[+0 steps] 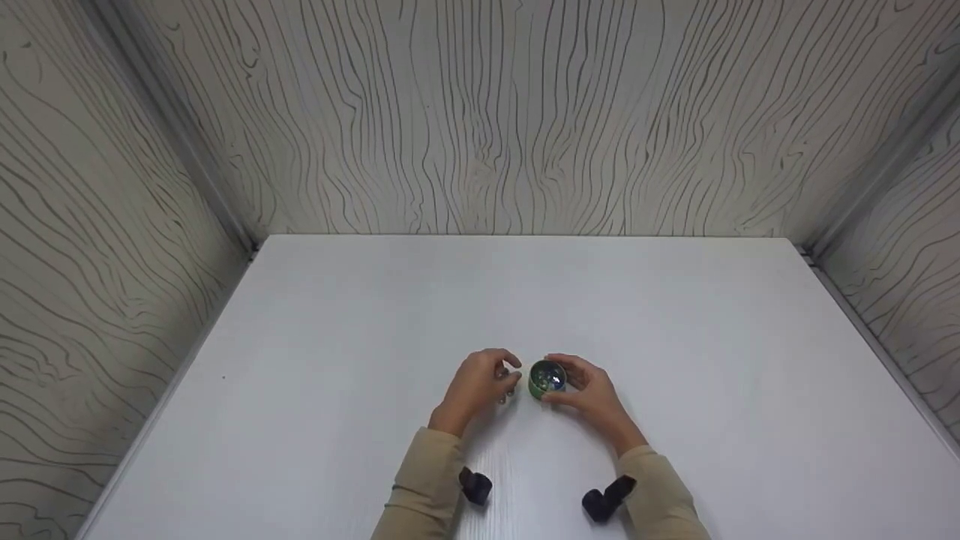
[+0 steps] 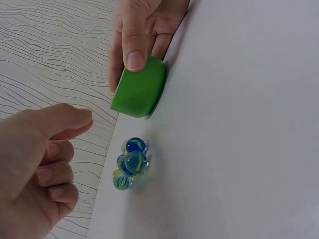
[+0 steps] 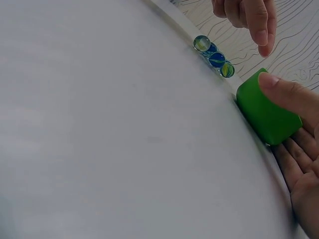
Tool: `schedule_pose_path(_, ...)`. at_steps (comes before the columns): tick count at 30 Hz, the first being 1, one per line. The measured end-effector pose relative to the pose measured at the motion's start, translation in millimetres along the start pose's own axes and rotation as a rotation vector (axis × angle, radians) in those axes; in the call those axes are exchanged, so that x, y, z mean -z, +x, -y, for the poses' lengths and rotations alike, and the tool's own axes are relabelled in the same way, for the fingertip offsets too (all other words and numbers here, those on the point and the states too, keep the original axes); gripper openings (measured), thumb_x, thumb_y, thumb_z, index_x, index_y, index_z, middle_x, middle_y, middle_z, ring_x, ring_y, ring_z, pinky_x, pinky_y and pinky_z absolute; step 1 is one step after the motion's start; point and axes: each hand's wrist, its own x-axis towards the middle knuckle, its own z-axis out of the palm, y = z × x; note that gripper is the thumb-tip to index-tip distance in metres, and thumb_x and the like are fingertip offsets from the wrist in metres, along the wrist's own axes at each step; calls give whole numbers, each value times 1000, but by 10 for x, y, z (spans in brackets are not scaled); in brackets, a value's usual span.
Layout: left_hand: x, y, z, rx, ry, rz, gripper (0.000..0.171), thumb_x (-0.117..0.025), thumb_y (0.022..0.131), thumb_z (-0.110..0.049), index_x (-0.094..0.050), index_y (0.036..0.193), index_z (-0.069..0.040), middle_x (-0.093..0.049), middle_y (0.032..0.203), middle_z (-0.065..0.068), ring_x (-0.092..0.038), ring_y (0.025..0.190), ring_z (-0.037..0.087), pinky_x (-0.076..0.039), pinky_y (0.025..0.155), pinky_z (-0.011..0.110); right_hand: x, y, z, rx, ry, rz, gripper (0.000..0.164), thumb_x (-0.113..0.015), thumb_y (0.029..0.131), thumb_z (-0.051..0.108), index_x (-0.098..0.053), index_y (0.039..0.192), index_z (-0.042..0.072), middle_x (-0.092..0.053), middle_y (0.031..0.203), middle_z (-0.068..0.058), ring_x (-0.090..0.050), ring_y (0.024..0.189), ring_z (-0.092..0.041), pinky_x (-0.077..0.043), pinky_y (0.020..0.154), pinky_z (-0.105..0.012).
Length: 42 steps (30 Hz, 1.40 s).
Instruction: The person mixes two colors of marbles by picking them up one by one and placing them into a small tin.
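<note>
A small green cup (image 1: pixel 547 379) with its opening upward sits near the table's front middle. My right hand (image 1: pixel 592 390) grips its side, thumb against the near wall. Dark, glossy shapes show inside the cup in the head view; I cannot tell how many. My left hand (image 1: pixel 480 384) is just left of the cup, apart from it, with thumb and forefinger near each other and the other fingers loosely bent. Nothing shows between them. Several blue and yellow glass marbles (image 2: pixel 133 163) lie clustered on the table beside the left hand, which partly hides them in the head view.
The white table (image 1: pixel 337 315) spreads out around both hands. Wood-grain patterned panels (image 1: pixel 480 120) stand behind it and at both sides. Dark camera mounts (image 1: pixel 476 487) stick out from the wrists.
</note>
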Motion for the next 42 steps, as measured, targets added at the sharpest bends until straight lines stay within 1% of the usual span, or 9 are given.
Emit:
schedule_pose_path(5,30,-7,7,-10,19,-16,15,-68,89,-18,-71,101,-10,-49,72,-4,-41,66,7,-35,62,21,2,5,-14,4,-14,-2,66,-83,71,13,-57,130,6,-57,138,-14,-48,135,-30,-38,112,-37)
schedule_pose_path(11,53,-4,50,-21,-15,-35,15,-68,89,-18,-72,101,-9,-49,71,-4,-41,66,7,-37,63,21,-6,0,-17,-21,-7,-20,64,-84,70,15,-59,129,10,-59,136,-11,-51,133,-29,-38,112,-40)
schedule_pose_path(14,68,-6,60,-23,-31,-45,15,-67,89,-17,-72,100,-9,-49,72,-4,-41,65,7,-36,62,20,-7,-3,-7,-23,-5,-25,63,-84,70,15,-59,128,10,-60,136,-11,-51,133,-28,-38,112,-40)
schedule_pose_path(22,93,-3,101,1,-48,-44,17,-66,90,-18,-71,102,-8,-41,70,-6,-38,65,8,-31,59,20,-5,-9,-1,-26,1,-21,63,-84,70,15,-59,128,10,-59,136,-12,-50,134,-28,-38,113,-40)
schedule_pose_path(29,101,9,135,-16,-41,-59,16,-67,89,-17,-72,101,-6,-40,68,-4,-36,64,8,-29,59,20,1,-2,-12,-21,4,-18,64,-83,70,13,-58,129,8,-58,137,-13,-50,135,-29,-38,112,-38)
schedule_pose_path(34,108,4,135,20,-61,-50,17,-67,89,-18,-71,102,-7,-40,70,-5,-38,66,9,-30,60,20,-1,2,-17,-20,1,-24,64,-84,70,13,-59,129,8,-59,136,-12,-50,134,-29,-38,112,-38)
schedule_pose_path(42,117,-21,166,59,-82,-65,16,-67,89,-18,-72,102,-9,-38,68,-6,-38,64,7,-30,56,18,-1,-4,-21,-22,24,-13,63,-83,71,12,-58,128,9,-59,137,-11,-50,135,-27,-37,113,-35)
